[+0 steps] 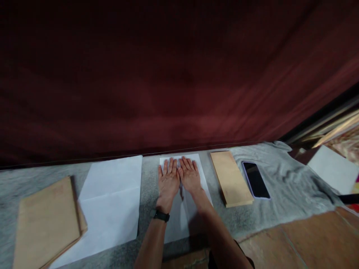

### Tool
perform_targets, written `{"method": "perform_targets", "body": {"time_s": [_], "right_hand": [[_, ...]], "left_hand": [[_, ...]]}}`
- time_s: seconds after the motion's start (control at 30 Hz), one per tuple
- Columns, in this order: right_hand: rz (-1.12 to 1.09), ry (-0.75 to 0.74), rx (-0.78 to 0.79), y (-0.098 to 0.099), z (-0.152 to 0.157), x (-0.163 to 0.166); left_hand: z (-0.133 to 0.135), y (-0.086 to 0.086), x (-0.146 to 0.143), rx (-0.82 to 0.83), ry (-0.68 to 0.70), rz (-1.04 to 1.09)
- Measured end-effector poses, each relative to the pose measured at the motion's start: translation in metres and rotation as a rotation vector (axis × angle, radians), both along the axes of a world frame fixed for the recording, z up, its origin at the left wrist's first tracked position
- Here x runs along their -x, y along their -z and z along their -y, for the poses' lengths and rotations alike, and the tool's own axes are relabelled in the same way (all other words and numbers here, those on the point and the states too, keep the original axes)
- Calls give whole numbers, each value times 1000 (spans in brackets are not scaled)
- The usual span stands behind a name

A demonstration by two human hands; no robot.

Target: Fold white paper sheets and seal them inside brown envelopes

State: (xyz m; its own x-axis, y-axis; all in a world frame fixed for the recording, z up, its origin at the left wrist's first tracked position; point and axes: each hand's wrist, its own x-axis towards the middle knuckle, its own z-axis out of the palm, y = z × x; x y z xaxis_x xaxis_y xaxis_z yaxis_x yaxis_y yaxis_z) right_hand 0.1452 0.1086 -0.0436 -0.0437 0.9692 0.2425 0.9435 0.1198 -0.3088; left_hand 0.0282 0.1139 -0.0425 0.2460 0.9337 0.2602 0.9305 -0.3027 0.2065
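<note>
Both my hands press flat, side by side, on the upper part of a white paper sheet lying on a grey cloth. My left hand, with a dark band on its wrist, has its fingers stretched out. My right hand lies beside it, fingers extended and slightly spread, the thumbs close together. A lengthwise crease or ridge shows in the paper between my forearms. Left of my hands lies a larger white sheet with a crosswise fold line. On the right is a stack of narrow brown envelopes.
Large brown envelopes overlap the white sheet at the left. A phone lies right of the narrow stack. The grey cloth is wrinkled at the right, above a tiled floor. A dark red curtain-like surface rises behind.
</note>
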Motion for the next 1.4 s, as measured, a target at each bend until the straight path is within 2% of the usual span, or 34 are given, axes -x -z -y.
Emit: {"method": "perform_targets", "body": {"time_s": [0.3,0.47,0.63,0.83,0.93,1.03,1.17,1.27,1.4], "right_hand": [[60,158,-41,14,0,-8],[73,163,-96,20,5,-23],[86,165,-160,26,11,-35],[57,221,-201,18,22,-47],[17,182,-175,5,36,-36],[-22,55,-106,-4,62,-15],[-39,-100,-55,-2,102,6],[-19,-169,-41,4,122,4],[44,-199,-70,9,134,-14]], "left_hand": [[-2,8,2,0,-112,34],[0,11,12,-61,-134,60],[-1,10,26,-43,-134,14],[1,3,33,-87,-185,21],[19,-1,20,-81,-142,32],[52,3,3,-22,13,11],[96,14,-1,-17,215,-45],[108,14,10,-15,227,-76],[107,8,27,10,176,-61]]}}
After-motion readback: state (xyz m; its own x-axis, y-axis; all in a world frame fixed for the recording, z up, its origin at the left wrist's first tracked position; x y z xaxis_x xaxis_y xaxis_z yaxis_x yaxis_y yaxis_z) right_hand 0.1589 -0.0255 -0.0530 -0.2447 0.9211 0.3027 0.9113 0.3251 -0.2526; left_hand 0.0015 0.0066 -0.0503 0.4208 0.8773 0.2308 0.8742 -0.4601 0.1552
